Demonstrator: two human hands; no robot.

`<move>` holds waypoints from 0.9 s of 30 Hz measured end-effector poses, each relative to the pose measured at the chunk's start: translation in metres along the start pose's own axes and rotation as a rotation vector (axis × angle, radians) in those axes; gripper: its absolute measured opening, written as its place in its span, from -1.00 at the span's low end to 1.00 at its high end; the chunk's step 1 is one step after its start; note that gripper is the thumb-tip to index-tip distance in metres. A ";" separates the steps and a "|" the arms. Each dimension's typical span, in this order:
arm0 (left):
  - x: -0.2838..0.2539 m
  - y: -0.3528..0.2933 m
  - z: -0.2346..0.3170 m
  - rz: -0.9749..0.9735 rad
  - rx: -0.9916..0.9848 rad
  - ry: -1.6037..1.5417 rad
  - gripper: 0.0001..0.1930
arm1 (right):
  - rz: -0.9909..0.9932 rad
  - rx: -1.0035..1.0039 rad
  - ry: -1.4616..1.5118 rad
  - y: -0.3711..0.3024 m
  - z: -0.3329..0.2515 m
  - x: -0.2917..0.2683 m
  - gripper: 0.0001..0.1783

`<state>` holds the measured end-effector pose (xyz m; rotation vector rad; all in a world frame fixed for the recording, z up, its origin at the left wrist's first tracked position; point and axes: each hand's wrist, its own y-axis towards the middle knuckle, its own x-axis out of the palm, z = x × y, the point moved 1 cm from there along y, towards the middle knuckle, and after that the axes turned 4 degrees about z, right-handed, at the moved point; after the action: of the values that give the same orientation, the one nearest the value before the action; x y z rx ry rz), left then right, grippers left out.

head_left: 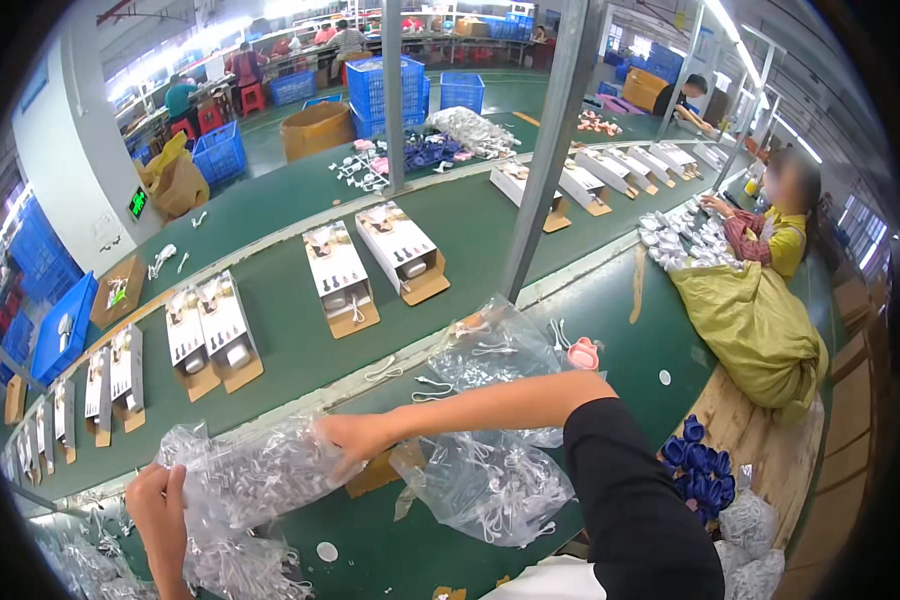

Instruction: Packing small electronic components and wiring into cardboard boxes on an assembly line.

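Bright, fairly even light comes from ceiling tubes [736,40] far ahead and to the right of the right grip [358,440]. White glints break up the clear plastic bag [260,475] between the left grip [157,505] and the right. Well beyond both, distant detail is soft; fisheye distortion bends straight edges toward the blackened corners.

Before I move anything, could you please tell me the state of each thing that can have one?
Bag: bulging with white pieces.
Left hand: closed on the bag's left edge.
Right hand: at the bag's right side; grip unclear.
Second bag: lying on its side, partly filled.
Boxes: nearer ones open at the near end.
Sack: slumped.
Crates: stacked.
Ceiling light: lit.
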<state>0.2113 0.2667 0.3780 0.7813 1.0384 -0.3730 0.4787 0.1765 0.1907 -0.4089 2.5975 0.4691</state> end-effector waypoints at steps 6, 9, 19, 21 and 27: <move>0.003 -0.009 -0.027 0.102 0.044 0.121 -0.59 | 0.044 0.316 -0.072 -0.002 -0.001 -0.011 -0.43; 0.012 -0.024 -0.046 0.020 -0.053 0.063 -0.59 | 0.062 0.265 0.098 -0.006 -0.010 -0.009 -0.38; 0.018 -0.026 -0.043 -0.005 -0.139 -0.179 -0.63 | -0.086 0.098 -0.274 0.012 -0.005 0.008 -0.43; 0.028 -0.047 -0.066 -0.048 -0.273 -0.200 -0.64 | -0.147 0.243 -0.340 -0.001 -0.007 -0.008 -0.55; 0.028 -0.091 -0.025 0.276 -0.397 -0.416 -0.85 | -0.084 0.168 -0.427 -0.023 -0.015 -0.038 -0.81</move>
<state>0.1528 0.2260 0.3104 0.4522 0.5756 -0.0784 0.5134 0.1580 0.2157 -0.3182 2.1761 0.2709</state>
